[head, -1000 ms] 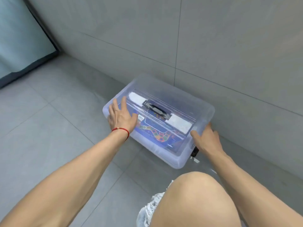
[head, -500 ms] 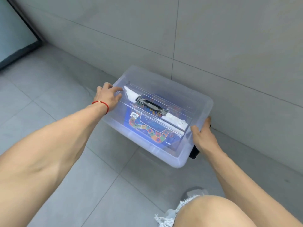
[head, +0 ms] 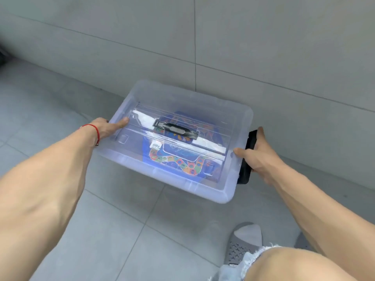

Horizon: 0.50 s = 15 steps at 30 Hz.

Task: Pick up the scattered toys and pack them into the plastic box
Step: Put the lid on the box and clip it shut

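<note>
Grey tiled floor [head: 85, 230] meets a grey tiled wall [head: 263, 47]; the clear plastic box [head: 239, 126] sits at the foot of that wall, lid on, its long side running roughly along it. Whether it rests on the floor or is slightly raised cannot be told.

Left forearm enters from lower left, right forearm from lower right, one at each short end of the box.

Inside the box, seen through the lid: a blue toy package [head: 172, 159] with a multicoloured dotted track printed on it and a small barcode label (other contents not legible through the plastic).

Left hand [head: 107, 126]: grips the left end of the box, thumb lying on top of the lid, fingers out of sight under the rim. Red string bracelet [head: 94, 129] on that wrist.

Right hand [head: 257, 157]: clasps the black side latch [head: 246, 171] at the right end, thumb pressing on the lid corner, fingers wrapped round the latch.

Black carry handle [head: 175, 129] lies flat in the lid's centre recess, untouched.

Lower right: bare knee, frayed denim hem, a grey perforated slipper [head: 243, 244].
</note>
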Motion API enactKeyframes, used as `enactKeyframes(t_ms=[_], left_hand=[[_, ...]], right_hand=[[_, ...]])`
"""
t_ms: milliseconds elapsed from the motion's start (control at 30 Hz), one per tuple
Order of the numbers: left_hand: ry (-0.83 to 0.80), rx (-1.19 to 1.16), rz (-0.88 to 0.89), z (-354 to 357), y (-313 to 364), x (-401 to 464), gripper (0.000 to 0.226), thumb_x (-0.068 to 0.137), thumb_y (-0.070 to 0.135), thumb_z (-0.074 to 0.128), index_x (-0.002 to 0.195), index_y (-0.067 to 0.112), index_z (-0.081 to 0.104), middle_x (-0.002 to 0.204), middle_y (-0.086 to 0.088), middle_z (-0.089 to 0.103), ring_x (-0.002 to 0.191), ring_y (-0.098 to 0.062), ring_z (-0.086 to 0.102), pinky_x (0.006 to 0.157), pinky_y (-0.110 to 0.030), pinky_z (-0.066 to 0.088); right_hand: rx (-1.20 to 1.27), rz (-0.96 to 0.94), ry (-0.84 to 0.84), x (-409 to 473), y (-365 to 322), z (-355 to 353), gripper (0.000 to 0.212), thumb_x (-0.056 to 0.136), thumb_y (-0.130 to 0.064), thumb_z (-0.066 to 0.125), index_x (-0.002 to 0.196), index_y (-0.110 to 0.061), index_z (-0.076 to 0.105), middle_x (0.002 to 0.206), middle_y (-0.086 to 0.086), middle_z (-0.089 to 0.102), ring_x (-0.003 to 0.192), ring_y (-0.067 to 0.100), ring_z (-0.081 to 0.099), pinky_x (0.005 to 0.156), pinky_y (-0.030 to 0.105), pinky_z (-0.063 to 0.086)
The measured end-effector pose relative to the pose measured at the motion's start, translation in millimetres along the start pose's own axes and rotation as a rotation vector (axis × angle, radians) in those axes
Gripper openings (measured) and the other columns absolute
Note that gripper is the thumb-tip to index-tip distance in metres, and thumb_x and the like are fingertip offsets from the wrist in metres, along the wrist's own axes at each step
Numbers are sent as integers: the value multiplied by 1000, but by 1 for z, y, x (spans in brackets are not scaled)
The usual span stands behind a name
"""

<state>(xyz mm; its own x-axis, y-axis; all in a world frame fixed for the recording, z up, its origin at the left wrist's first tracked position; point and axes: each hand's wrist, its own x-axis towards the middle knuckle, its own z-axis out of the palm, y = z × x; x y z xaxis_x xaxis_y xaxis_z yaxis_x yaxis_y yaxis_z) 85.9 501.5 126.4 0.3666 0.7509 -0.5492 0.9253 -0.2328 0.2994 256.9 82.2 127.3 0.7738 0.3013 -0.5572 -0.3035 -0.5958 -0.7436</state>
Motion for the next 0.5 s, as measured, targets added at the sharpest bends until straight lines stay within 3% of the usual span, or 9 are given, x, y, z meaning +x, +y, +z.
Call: enactKeyframes(t_ms=[67, 100, 167, 233, 333, 400, 500], left_hand=[[19, -52, -13, 7, -11, -8, 126, 31, 103, 50, 117, 13, 61, 111, -10, 66, 96, -34, 66, 93, -47, 54], [36, -88, -18, 13, -17, -14, 125, 30, 103, 51, 117, 13, 61, 111, -10, 67, 96, -34, 66, 93, -47, 54], [87, -148, -34, 23, -21, -31, 126, 35, 99, 54, 125, 10, 57, 120, -13, 64, 103, -37, 63, 96, -48, 51], [161, -205, -61, 34, -20, -56, 123, 48, 90, 62, 138, 8, 43, 138, -17, 51, 118, -40, 55, 101, -50, 46], [230, -215, -61, 46, -25, -96, 100, 75, 64, 70, 141, 0, 30, 145, -20, 39, 129, -38, 45, 102, -45, 39], [216, -237, -68, 55, -38, -120, 98, 76, 61, 72, 138, -2, 31, 143, -21, 43, 128, -37, 47, 101, -44, 40], [181, -289, -92, 70, -58, -140, 103, 75, 64, 71, 141, -2, 28, 141, -18, 47, 127, -37, 49, 102, -44, 43]], right_hand=[[-55, 60, 47, 1, -9, 1, 93, 90, -10, 62, 158, -19, 0, 111, 2, 62, 90, 26, 67, 65, 36, 57], [-87, 86, 61, 2, -12, 2, 87, 89, -10, 60, 158, -14, 6, 109, 5, 62, 88, 29, 67, 62, 34, 55], [-157, 97, 81, 3, -14, 1, 53, 86, -11, 55, 136, -4, 41, 110, 16, 66, 85, 32, 66, 59, 34, 53], [-211, 76, 99, -1, -14, 2, 36, 88, -13, 51, 123, -3, 47, 111, 19, 65, 86, 34, 64, 65, 36, 52], [-331, 34, 146, -8, -9, 4, 43, 99, -18, 44, 137, 0, 34, 120, 23, 58, 90, 35, 58, 70, 36, 45], [-366, 36, 177, -15, -2, 5, 44, 104, -21, 40, 138, 4, 30, 126, 27, 56, 94, 37, 56, 74, 37, 41], [-443, 18, 233, -22, 9, 2, 34, 104, -24, 37, 125, 3, 38, 125, 30, 57, 103, 44, 58, 75, 40, 40]])
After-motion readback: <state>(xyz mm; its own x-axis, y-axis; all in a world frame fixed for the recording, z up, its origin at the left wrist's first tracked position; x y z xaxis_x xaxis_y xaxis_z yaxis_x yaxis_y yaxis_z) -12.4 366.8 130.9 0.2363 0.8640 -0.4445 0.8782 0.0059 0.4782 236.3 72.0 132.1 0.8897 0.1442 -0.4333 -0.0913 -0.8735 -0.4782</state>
